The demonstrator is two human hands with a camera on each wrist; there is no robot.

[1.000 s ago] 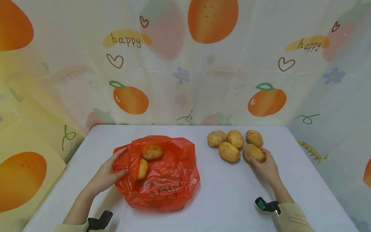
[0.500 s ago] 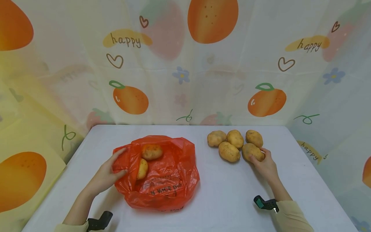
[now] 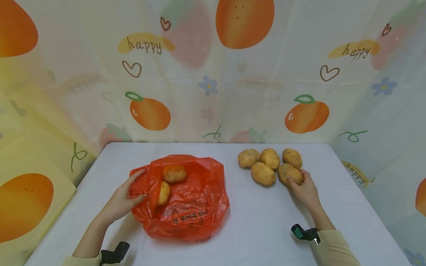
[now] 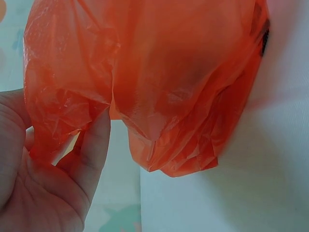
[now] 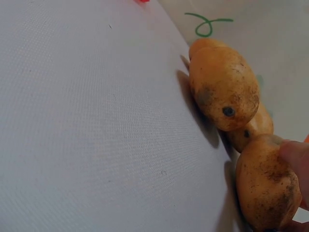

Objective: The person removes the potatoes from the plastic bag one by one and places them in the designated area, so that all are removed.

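A red plastic bag (image 3: 213, 199) lies on the table with its mouth wide, and two potatoes (image 3: 174, 174) show inside it. My left hand (image 3: 119, 201) holds the bag's left rim, thumb and fingers on either side of the film; the left wrist view shows the crumpled red film (image 4: 164, 72) between them. On the right, my right hand (image 3: 307, 189) grips the nearest right-hand potato (image 3: 288, 173) from its right side. In the right wrist view this potato (image 5: 265, 183) sits on the table with the thumb against it; the other fingers are mostly hidden.
Several other potatoes (image 3: 263, 173) lie close together at the back right, left of and behind the held one. The white table (image 3: 259, 225) reaches back to a fruit-printed curtain (image 3: 246, 107). Each wrist wears a small black camera (image 3: 114, 253).
My right hand and the potato in its grip have shifted very slightly left, nearer the other potatoes. The left hand and the bag stay in place.
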